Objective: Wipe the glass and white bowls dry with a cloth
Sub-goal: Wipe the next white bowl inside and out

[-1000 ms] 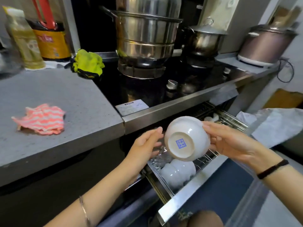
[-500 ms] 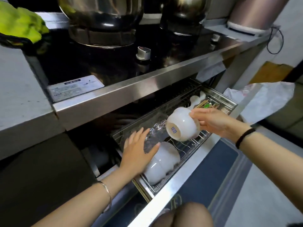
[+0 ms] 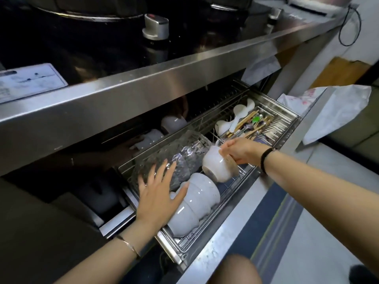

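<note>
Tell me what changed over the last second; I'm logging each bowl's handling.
The right hand carried its white bowl down from in front of the counter into the drawer rack, beside the glass bowls. The left hand let go of that bowl and now rests open on the stacked white bowls and glass. The stacks and cutlery stayed put.

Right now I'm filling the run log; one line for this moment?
right hand: holds white bowl over drawer rack | left hand: flat on glass bowls and stacked white bowls
</note>
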A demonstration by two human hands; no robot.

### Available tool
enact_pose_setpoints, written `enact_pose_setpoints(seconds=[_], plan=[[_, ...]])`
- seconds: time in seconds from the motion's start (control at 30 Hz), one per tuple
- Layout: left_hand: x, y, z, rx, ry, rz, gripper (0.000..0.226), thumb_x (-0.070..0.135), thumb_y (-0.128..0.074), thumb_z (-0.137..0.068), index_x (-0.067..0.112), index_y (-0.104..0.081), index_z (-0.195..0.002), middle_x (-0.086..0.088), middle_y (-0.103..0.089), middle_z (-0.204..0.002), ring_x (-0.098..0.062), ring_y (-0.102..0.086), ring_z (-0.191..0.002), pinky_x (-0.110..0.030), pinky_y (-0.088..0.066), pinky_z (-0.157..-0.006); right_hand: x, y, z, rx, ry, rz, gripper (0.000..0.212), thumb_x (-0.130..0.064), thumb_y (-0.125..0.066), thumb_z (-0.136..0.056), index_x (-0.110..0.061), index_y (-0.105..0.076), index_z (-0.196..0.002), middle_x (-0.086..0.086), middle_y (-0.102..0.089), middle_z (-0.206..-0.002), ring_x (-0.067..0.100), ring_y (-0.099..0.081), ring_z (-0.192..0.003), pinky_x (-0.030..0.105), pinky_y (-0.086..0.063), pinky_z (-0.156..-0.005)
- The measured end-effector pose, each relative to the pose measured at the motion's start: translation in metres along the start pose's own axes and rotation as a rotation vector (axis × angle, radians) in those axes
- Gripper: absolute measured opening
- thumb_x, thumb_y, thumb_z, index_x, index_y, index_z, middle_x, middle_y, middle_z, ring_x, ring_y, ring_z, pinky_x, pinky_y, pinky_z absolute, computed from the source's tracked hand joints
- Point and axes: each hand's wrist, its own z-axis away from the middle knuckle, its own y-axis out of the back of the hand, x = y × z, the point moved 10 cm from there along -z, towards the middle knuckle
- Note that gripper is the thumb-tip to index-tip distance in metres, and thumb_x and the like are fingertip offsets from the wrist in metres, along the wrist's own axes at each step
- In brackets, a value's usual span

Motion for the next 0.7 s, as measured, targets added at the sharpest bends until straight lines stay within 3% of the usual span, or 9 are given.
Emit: enact_pose_setpoints(seconds=[0.1, 0.27, 0.37, 0.47, 0.57, 0.7], plan=[[0.0, 0.0, 0.0, 0.016, -0.007, -0.022, 0.081, 0.076, -0.005, -0.08, 0.038, -0.009, -0.151, 0.01, -0.009, -0.16, -0.019, -0.005, -0.147, -0.05, 0.0, -0.117, 0.008, -0.01, -0.006, -0.028, -0.075, 0.055, 0.005, -0.008, -0.054, -0.096, -0.007, -0.058, -0.099, 0.008, -0.06, -0.089, 0.018, -0.059, -0.076, 0.026, -0.051, -0.064], [0.0, -0.003, 0.0, 0.018, -0.006, -0.031, 0.079, 0.075, -0.006, -0.082, 0.037, -0.008, -0.152, 0.01, -0.008, -0.16, -0.019, -0.005, -0.147, -0.05, 0.001, -0.117, 0.018, -0.029, -0.015, -0.221, -0.168, -0.01, 0.021, -0.011, -0.048, -0.1, -0.005, -0.052, -0.12, 0.014, -0.06, -0.117, 0.027, -0.056, -0.106, 0.04, -0.048, -0.093], [0.0, -0.004, -0.001, 0.014, -0.004, -0.043, 0.079, 0.075, -0.006, -0.082, 0.036, -0.008, -0.152, 0.009, -0.008, -0.16, -0.019, -0.005, -0.147, -0.05, 0.001, -0.117, 0.024, -0.035, -0.024, -0.289, -0.227, -0.01, 0.037, -0.016, -0.046, -0.101, -0.006, -0.045, -0.136, 0.014, -0.051, -0.137, 0.028, -0.051, -0.122, 0.037, -0.045, -0.094], [0.0, -0.004, -0.001, 0.008, 0.004, -0.065, 0.078, 0.074, -0.004, -0.082, 0.037, -0.004, -0.151, 0.011, -0.004, -0.16, -0.018, -0.002, -0.147, -0.049, 0.002, -0.117, 0.031, -0.048, -0.03, -0.358, -0.261, 0.055, 0.038, -0.017, -0.043, -0.102, -0.008, -0.042, -0.14, 0.013, -0.05, -0.138, 0.028, -0.049, -0.124, 0.037, -0.043, -0.097], [-0.001, -0.004, -0.001, 0.002, 0.005, -0.051, 0.079, 0.074, -0.003, -0.081, 0.038, -0.003, -0.151, 0.011, -0.003, -0.16, -0.017, -0.001, -0.147, -0.047, 0.004, -0.117, 0.037, -0.066, -0.032, -0.436, -0.276, 0.092, 0.033, -0.013, -0.044, -0.102, -0.007, -0.046, -0.134, 0.012, -0.055, -0.123, 0.027, -0.05, -0.113, 0.041, -0.04, -0.105], [0.001, -0.002, -0.001, 0.019, -0.001, -0.045, 0.08, 0.073, -0.006, -0.082, 0.035, -0.011, -0.152, 0.01, -0.01, -0.16, -0.018, -0.006, -0.147, -0.049, 0.002, -0.117, 0.039, -0.069, -0.034, -0.424, -0.28, 0.086, 0.038, -0.011, -0.041, -0.102, -0.005, -0.041, -0.14, 0.018, -0.048, -0.14, 0.032, -0.045, -0.13, 0.043, -0.041, -0.103]])
